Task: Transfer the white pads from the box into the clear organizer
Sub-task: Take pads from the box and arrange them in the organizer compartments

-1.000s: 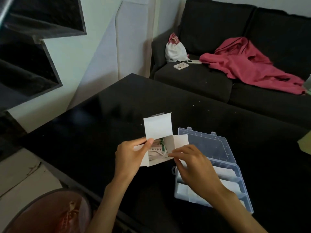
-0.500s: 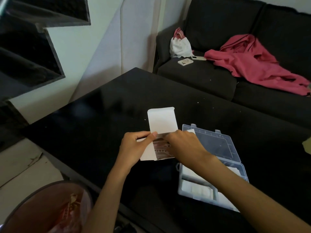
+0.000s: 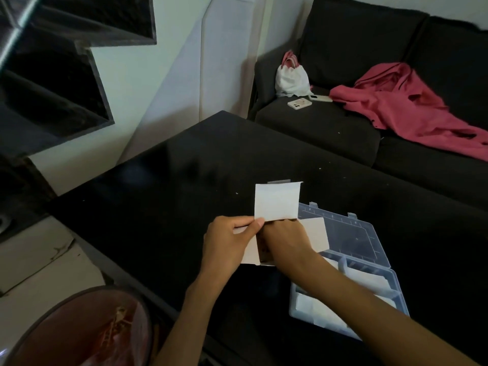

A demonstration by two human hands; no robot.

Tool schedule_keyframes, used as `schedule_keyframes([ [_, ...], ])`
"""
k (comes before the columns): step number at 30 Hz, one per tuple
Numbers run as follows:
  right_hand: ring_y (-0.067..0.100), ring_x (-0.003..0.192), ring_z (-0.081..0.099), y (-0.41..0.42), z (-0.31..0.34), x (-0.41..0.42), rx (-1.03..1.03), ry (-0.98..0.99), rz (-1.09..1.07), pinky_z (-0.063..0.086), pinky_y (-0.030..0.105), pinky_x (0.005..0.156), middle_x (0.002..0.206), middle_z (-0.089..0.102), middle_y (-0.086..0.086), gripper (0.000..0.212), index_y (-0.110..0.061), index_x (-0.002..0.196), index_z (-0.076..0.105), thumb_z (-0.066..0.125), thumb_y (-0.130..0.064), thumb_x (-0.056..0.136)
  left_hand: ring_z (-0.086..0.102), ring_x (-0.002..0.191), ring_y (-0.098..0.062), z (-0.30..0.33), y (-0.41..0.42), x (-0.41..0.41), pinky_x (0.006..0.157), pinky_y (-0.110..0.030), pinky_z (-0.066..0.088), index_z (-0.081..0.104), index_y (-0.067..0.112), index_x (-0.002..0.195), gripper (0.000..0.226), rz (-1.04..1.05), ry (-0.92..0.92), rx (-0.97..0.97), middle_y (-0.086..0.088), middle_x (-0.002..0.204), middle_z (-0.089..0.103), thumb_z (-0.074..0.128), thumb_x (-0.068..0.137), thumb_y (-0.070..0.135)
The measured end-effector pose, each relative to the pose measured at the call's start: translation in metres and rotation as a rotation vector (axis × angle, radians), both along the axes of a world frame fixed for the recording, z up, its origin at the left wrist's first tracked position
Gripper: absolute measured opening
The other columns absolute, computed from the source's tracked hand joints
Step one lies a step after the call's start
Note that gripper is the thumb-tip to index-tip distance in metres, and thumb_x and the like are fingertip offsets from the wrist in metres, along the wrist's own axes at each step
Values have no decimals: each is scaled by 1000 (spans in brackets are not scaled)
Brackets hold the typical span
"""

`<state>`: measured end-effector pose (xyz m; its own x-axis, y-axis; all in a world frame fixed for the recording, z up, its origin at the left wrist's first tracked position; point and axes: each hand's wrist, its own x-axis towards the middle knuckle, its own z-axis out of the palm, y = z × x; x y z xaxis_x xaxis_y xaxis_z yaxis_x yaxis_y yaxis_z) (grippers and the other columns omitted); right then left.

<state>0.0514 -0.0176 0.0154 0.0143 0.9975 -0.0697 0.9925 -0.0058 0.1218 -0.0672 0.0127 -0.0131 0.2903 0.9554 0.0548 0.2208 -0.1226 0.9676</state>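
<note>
Right fingers (image 3: 284, 228) deeper inside box (image 3: 276, 200)

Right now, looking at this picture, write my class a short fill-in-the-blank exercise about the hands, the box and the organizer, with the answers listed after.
1. The left hand steadies the white ____ on the black table.
2. The right hand reaches into the box, whose top flap stands ____.
3. The clear organizer lies with its lid ____.
4. On the sofa, a phone lies near a white ____.

Answers: box; open; open; bag
</note>
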Motion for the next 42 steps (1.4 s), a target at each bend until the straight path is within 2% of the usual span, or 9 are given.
schedule_keyframes([
  [10,22,119,53,-20,24,4,-90,48,-25,35,28,104,133,53,5,39,-13,132,48,47,-27,96,65,85,-1,3,-5,4,78,-22,55,74,22,102,23,52,5,60,12,95,72,67,84,35],
  [14,20,113,55,-31,31,11,14,-39,9,38,29,100,127,56,5,34,-16,127,52,50,-28,95,65,82,1,11,-9,5,72,-24,55,75,25,98,18,93,79,184,16,89,71,65,86,35],
  [20,22,66,54,-35,27,24,321,-11,-25,42,29,59,74,62,3,25,-20,79,75,88,-26,59,64,84,2,12,-4,1,73,-21,54,75,23,101,20,187,30,240,13,95,73,67,86,33],
  [23,21,75,54,-35,18,27,342,93,-21,39,28,62,84,62,1,15,-20,81,75,81,-27,69,64,82,3,13,-6,3,73,-23,54,75,23,98,19,214,17,242,14,92,73,67,85,34],
  [26,23,80,62,-38,16,18,281,10,32,49,31,66,91,70,4,25,-18,83,75,86,-25,61,62,86,7,14,-7,2,71,-17,52,76,22,96,17,226,7,318,15,94,73,67,86,32],
  [29,26,112,55,-32,17,11,210,48,61,41,31,92,124,61,5,30,-19,112,67,68,-27,83,63,89,6,17,-12,3,74,-10,51,75,21,99,18,195,-5,405,18,97,70,67,86,29],
  [31,21,121,47,-27,16,14,240,84,58,32,26,99,134,53,1,36,-22,126,57,54,-33,92,62,91,8,18,-14,3,76,-6,49,74,20,102,20,179,-23,423,21,96,66,67,85,28],
  [36,17,121,45,-10,15,9,258,96,68,29,27,97,134,53,-3,38,-27,128,55,52,-40,92,57,78,20,18,-12,3,71,-2,44,76,20,95,14,218,-12,406,24,89,66,67,85,26],
  [42,19,112,46,-8,15,15,242,31,220,32,32,93,123,61,-3,29,-23,118,62,57,-30,91,58,70,5,14,0,-5,63,-15,45,76,22,94,18,275,65,172,23,78,64,65,86,35],
])
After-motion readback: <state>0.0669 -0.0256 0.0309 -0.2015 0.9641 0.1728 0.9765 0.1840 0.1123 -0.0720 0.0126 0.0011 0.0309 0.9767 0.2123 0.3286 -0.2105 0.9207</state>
